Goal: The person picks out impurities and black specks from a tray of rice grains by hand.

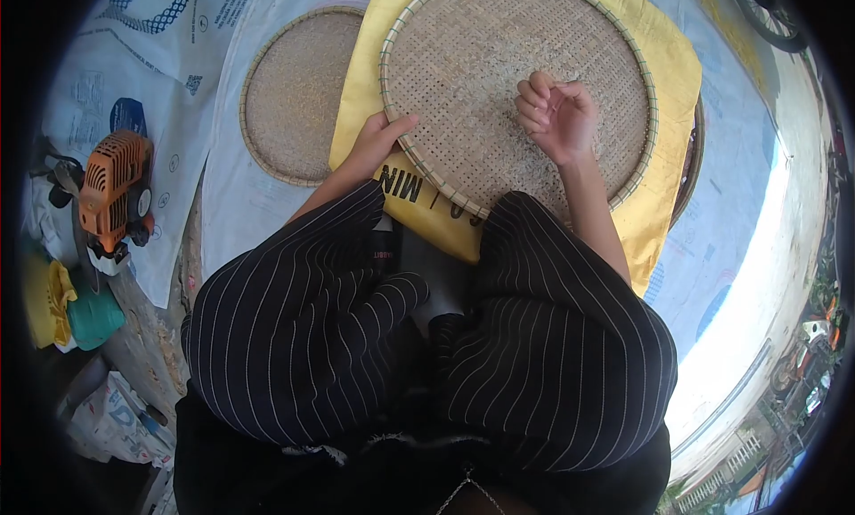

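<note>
A large round woven winnowing tray (427, 83) with a bound rim lies before my knees, tilted slightly toward me. Pale rice grains (494, 88) are scattered across its middle and right side. My left hand (378, 141) grips the tray's left rim, thumb on top and fingers underneath. Above the grains is my right hand (559, 119), palm up, its fingers curled in toward the thumb. Whatever it may hold is too small to make out. Under the tray is a yellow sack (365, 79) with black lettering.
A smaller woven tray (298, 97) of grain sits left of the yellow sack. Pale blue sacking (227, 177) covers the ground. An orange motor unit (116, 190) stands at far left, near a green bag (96, 317). Part of a wheel (770, 21) shows at upper right.
</note>
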`<state>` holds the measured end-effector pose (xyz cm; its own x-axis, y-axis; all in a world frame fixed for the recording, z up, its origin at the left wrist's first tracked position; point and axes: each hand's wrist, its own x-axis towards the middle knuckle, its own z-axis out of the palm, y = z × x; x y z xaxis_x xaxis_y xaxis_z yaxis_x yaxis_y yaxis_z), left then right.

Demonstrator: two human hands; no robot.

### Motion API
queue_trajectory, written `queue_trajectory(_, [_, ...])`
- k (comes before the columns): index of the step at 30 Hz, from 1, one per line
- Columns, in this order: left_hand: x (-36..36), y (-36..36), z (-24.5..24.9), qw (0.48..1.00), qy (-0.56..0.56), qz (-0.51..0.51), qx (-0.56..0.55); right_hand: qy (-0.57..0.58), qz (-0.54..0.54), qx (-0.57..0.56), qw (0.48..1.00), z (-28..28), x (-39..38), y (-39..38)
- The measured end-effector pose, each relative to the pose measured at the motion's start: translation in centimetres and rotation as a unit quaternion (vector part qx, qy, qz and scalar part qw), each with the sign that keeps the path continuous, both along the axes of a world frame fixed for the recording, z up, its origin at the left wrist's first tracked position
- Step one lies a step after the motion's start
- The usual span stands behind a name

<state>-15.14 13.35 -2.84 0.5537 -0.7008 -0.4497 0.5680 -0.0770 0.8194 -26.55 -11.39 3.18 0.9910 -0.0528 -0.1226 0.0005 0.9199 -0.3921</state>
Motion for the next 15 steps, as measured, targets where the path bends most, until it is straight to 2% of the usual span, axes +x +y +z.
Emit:
queue_trajectory(1, [0.0,0.0,-0.1,1.000,0.001,0.001,-0.003,-0.001,0.000,-0.001,1.000,-0.1,0.0,-0.1])
queue_trajectory(2, [0.0,0.1,-0.2,1.000,0.001,0.003,-0.006,0.060,0.000,-0.144,0.988,-0.2,0.2,-0.2])
queue_trajectory(3, [0.1,0.2,-0.1,1.000,0.000,0.005,-0.005,0.119,0.001,-0.283,0.952,-0.1,0.3,-0.1])
queue_trajectory(4, [0.1,0.2,-0.1,1.000,-0.002,0.004,0.007,0.118,0.002,-0.281,0.952,0.1,0.3,-0.2])
queue_trajectory(6, [0.0,0.2,-0.1,1.000,-0.003,0.003,0.018,0.160,0.022,-0.489,0.857,0.6,0.0,-0.7])
queue_trajectory(7, [0.0,0.1,-0.1,1.000,-0.006,0.005,0.009,0.161,0.021,-0.489,0.857,0.1,-0.1,-0.7])
queue_trajectory(9, [0.0,0.0,-0.2,1.000,-0.008,0.007,-0.001,0.138,0.008,-0.662,0.737,-0.5,-0.2,-0.5])
queue_trajectory(10, [0.0,0.1,-0.2,1.000,-0.007,0.007,-0.001,0.140,0.008,-0.662,0.737,-0.3,-0.5,-0.5])
queue_trajectory(12, [0.0,0.1,-0.4,1.000,-0.006,0.008,-0.001,0.183,0.080,-0.736,0.647,0.2,-1.0,-0.3])
queue_trajectory(13, [0.1,0.1,-0.5,1.000,-0.001,0.008,-0.001,0.183,0.082,-0.735,0.647,0.2,-1.1,-0.1])
queue_trajectory(15, [0.0,0.2,-0.5,1.000,0.005,0.011,-0.001,0.164,0.054,-0.783,0.597,0.3,-1.1,0.2])
